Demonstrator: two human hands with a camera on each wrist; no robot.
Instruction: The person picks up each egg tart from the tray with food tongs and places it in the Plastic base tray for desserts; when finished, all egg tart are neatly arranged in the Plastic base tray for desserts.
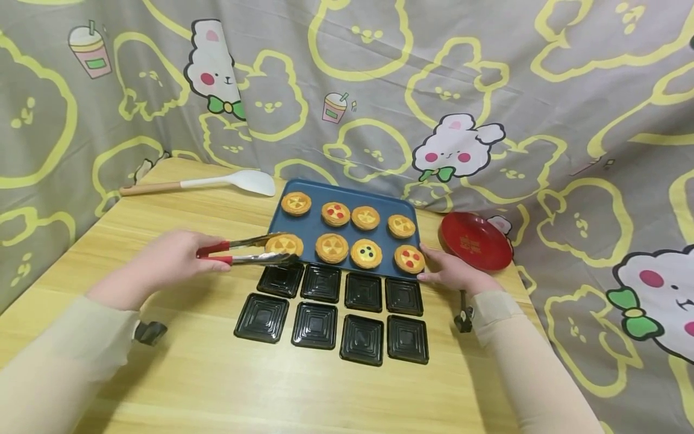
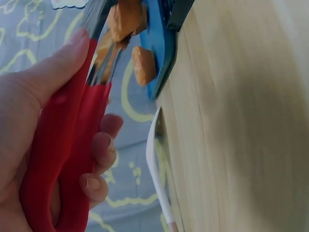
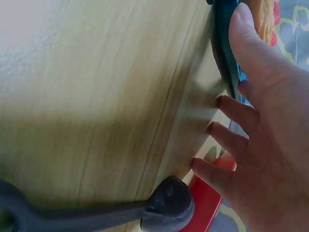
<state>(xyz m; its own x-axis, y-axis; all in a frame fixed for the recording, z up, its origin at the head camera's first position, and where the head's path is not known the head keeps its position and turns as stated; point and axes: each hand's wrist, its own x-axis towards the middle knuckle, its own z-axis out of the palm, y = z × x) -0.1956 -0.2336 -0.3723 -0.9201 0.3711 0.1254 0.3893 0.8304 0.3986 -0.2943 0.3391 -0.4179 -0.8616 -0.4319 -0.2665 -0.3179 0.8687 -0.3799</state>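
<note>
My left hand (image 1: 181,262) grips metal tongs (image 2: 65,121) by their red handles. The tongs' arms lie on either side of a golden tart (image 1: 284,245) at the front left of the blue baking tray (image 1: 349,196). Whether they squeeze it I cannot tell. Several other tarts stand on the tray in two rows, among them a red-topped tart (image 1: 409,259) and one with dark dots (image 1: 366,254). At the tray's front right corner is my right hand (image 1: 447,269), its thumb along the rim and its spread fingertips down at the table.
Several square black plastic trays (image 1: 314,325) lie in two rows before the baking tray. A red plate (image 1: 488,247) is behind my right hand. A white spatula (image 1: 255,181) with a wooden handle lies back left. A dark long-handled utensil (image 3: 169,205) lies near my right fingers. Patterned cloth (image 1: 368,78) hangs behind.
</note>
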